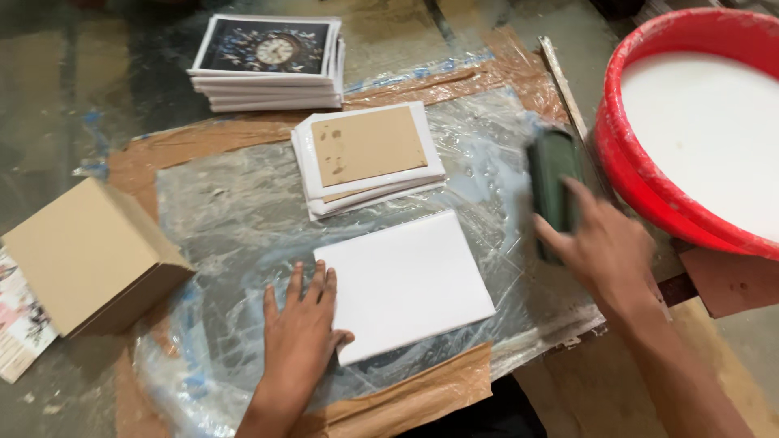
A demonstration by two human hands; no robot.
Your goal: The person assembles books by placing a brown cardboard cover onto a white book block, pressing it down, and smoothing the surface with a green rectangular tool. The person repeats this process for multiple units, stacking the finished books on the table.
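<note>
My left hand (300,334) lay flat and open, fingers spread, pressing the near left edge of a white sheet (404,284) that rested on the clear plastic wrap (235,219) covering the table. My right hand (602,247) gripped a dark green brush (554,180), blurred, just beside the red tub (641,191) of white liquid. A brown-backed stack (367,154) sat just behind the sheet.

A craft workshop: the worktop (203,150) is wrapped in taped brown paper and glue-smeared plastic film (243,235), with a red tub (641,186) of white paste at two o'clock.
</note>
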